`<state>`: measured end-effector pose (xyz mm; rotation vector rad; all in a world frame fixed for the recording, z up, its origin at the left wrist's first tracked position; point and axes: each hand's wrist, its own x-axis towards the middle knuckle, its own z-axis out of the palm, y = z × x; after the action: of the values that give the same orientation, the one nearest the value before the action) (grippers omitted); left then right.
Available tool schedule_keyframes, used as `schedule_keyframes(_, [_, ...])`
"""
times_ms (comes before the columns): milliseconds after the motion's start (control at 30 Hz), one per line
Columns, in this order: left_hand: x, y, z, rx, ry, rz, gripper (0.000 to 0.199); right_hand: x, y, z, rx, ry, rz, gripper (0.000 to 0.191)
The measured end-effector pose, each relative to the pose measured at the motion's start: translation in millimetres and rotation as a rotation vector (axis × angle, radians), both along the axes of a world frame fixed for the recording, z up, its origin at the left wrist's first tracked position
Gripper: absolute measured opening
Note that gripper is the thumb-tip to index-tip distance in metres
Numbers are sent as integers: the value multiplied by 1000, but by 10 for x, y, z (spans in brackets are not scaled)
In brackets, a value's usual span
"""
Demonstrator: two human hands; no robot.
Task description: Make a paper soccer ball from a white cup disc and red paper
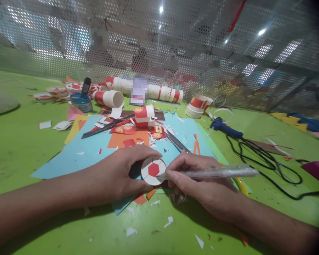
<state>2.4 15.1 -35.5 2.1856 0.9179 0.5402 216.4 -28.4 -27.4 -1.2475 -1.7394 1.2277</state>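
Between the thumb and fingers of my left hand (119,173) is a white paper disc (146,171) with a red hexagon in its middle and thin dark lines running out to its rim. My right hand (199,177) grips a clear-barrelled pen (220,172), its tip touching the disc near the hexagon's lower right edge. Light blue paper (77,159) lies under and behind the hands. An orange paper piece (117,141), red cup cuttings and white scraps rest on it. A pair of scissors (178,141) lies just beyond my right hand.
A utility knife (101,129) lies behind the disc. Cut paper cups (144,111) and a long row of stacked cups (159,92) stand farther back. Left are a blue jar (81,102) and patterned discs (57,91). A blue glue gun (225,128) with black cord lies right.
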Motion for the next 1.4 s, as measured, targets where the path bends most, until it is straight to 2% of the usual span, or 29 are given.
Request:
schedule_keyframes(567, [9, -5, 45, 17, 40, 27, 46, -6, -2, 11, 3, 29, 12, 12])
schedule_keyframes(1400, [2, -4, 24, -4, 42, 18, 48, -19, -4, 25, 3, -5, 3, 13])
